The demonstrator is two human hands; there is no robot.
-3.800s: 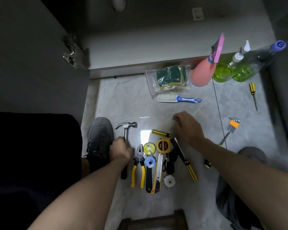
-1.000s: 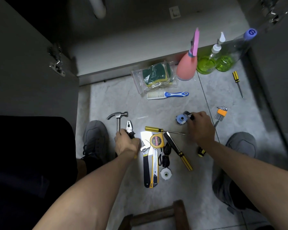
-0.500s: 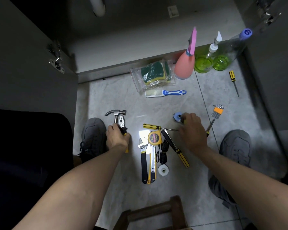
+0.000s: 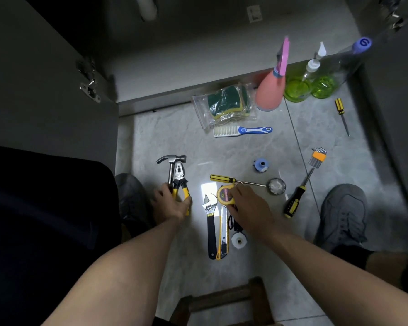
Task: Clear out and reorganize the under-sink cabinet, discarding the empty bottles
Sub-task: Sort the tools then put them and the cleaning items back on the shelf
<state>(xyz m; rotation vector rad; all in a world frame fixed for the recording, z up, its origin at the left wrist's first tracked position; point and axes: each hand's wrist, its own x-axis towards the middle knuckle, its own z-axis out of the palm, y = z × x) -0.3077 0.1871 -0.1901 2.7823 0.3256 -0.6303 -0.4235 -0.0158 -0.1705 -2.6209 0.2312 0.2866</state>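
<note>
Head view is looking down at the floor (image 4: 165, 137), where tools are lying in front of the open cabinet (image 4: 198, 74). Nearest, the wrench (image 4: 211, 228) and the knife (image 4: 224, 234) are lying side by side, both hard and stiff. The right hand (image 4: 246, 204) is resting its fingers on the yellow tape (image 4: 225, 195), pinching its rim. It looks small, hard and a bit heavy, so holding it round the sides seems best. The left hand (image 4: 172, 202) is wrapping its fingers round the yellow handles of the pliers (image 4: 180, 182), right beside the hammer (image 4: 171, 164). Both are metal and probably heavy; the handles are the safe place to hold. Farther off, the pink sprayer (image 4: 270, 90) and two green bottles (image 4: 310, 87) are standing near the cabinet edge. They look light and maybe slippery; the neck is a good place to grab.
</note>
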